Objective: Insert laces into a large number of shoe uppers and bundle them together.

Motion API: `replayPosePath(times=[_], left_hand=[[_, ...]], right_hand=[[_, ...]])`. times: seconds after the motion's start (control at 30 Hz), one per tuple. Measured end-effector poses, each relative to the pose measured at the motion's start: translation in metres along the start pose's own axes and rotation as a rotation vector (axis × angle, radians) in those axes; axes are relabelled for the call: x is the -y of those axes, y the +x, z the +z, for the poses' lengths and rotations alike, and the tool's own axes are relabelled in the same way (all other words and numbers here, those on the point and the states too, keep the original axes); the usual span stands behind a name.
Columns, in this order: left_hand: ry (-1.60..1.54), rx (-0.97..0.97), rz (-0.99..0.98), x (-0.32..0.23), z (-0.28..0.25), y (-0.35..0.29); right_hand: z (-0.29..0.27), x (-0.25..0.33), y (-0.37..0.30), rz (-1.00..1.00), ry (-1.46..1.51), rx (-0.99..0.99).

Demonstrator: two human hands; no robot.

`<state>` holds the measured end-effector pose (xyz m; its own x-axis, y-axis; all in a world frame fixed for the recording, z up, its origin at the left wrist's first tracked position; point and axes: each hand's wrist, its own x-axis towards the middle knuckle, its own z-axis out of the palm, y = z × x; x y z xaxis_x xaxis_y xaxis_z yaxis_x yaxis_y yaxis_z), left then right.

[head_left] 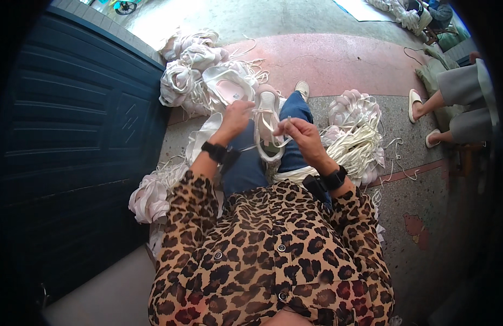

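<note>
A white and pale pink shoe [269,104] with a loose white shoelace [277,130] rests between my knees, toe pointing away from me. My right hand [301,136] is at its right side, thumb and fingers pinched on the shoelace, an end of it sticking up above the fingertips. On the opposite side, my left hand [239,117] is closed beside the laced part. What its fingertips pinch is too small to make out. Black bands circle both wrists.
Piles of white and pink shoe parts [194,68] lie ahead left, with another bundle [151,198] by my left leg. To the right sits a heap of shoe parts [354,114] with cream laces [352,149]. A dark blue door [88,136] stands left; another person's legs [458,95] are at right.
</note>
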<state>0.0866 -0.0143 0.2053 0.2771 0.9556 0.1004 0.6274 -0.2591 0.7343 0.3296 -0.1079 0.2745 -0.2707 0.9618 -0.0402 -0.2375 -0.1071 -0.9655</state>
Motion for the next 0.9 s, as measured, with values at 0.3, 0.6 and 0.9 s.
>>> replayPosePath(times=[0.3,0.6,0.9], left_hand=[[0.235,0.704,-0.055,0.011,-0.006,0.076],[-0.417,0.629,-0.397,0.007,-0.034,0.062],[-0.512,0.545,-0.372,0.001,-0.001,0.064]], right_hand=[[-0.035,0.018,-0.013,-0.057,-0.093,-0.066],[-0.107,0.146,-0.018,-0.679,-0.020,-0.470],[-0.109,0.259,-0.024,-1.014,-0.186,-0.422]])
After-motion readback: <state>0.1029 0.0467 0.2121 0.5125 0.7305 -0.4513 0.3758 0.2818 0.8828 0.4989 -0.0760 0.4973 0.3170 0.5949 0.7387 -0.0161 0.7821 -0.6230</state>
